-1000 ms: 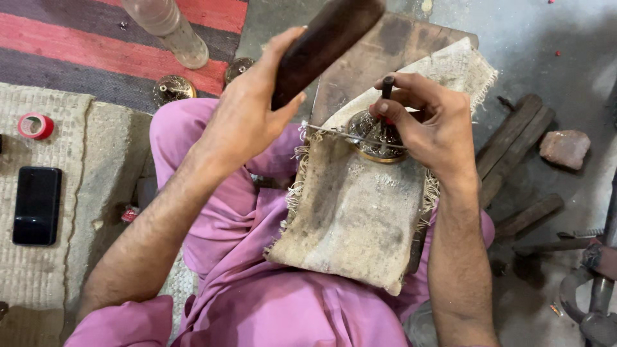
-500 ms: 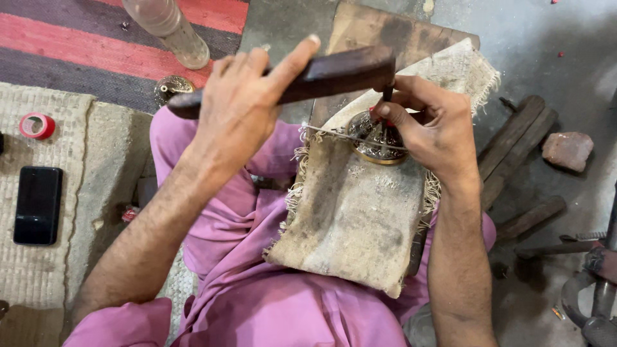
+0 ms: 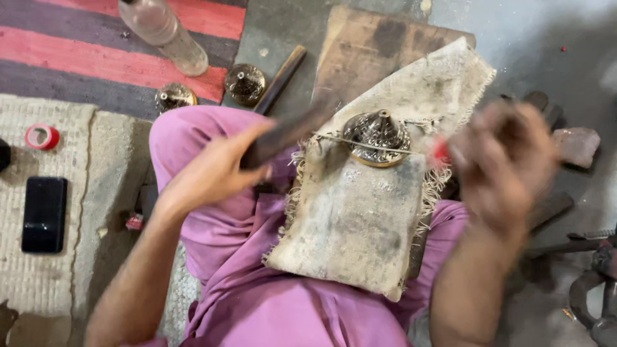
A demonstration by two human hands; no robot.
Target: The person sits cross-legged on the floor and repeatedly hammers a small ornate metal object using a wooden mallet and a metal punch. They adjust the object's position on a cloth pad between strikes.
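Note:
I sit cross-legged in pink clothes with a frayed, dirty cloth [image 3: 360, 225] over my knee. A small domed brass ornament [image 3: 376, 135] rests on the cloth, with a thin wire lying across it. My left hand [image 3: 212, 170] grips a dark wooden beater [image 3: 289, 132], held low, its end near the cloth's left edge. Well clear of the ornament to the right is my right hand [image 3: 504, 160], blurred by motion. A small red spot shows by its fingers. What it holds cannot be made out.
A worn wooden board [image 3: 379, 45] lies behind the cloth. Two brass pieces [image 3: 244, 82] [image 3: 175, 96], a wooden stick [image 3: 281, 78] and a plastic bottle [image 3: 164, 32] lie at the back left. A red tape roll [image 3: 42, 136] and black phone [image 3: 44, 213] are left; a stone [image 3: 576, 144] right.
My right hand has left the ornament and swung out to the right. The left hand has brought the wooden beater down from above the ornament to the cloth's left side.

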